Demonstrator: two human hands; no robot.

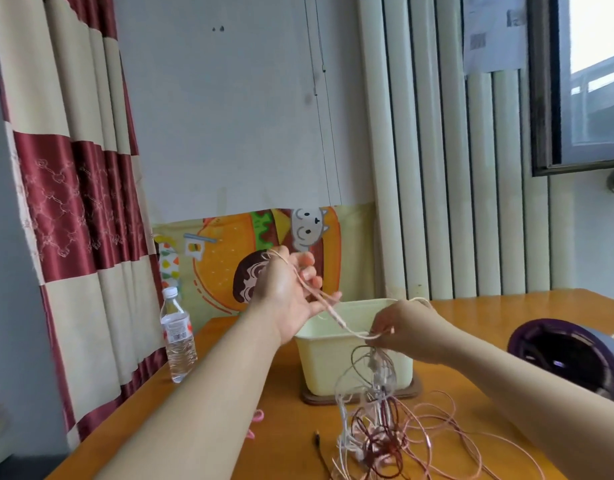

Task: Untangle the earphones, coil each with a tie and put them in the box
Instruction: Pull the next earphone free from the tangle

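My left hand point(288, 293) is raised above the table, palm towards me, with a pale pink earphone cable point(328, 308) looped over its fingers. The cable runs down to my right hand point(400, 329), which pinches it above the cream plastic box point(336, 367). Below my right hand a tangle of earphones point(378, 431) in white, dark red and pink hangs and spreads over the wooden table point(281, 427). A pink tie point(258, 415) peeks out beside my left forearm.
A water bottle point(178, 336) stands at the table's left edge, next to a red and cream curtain point(73, 202). A dark purple helmet point(572, 355) lies at the right. The box sits on a brown base. A cartoon burger poster hangs behind.
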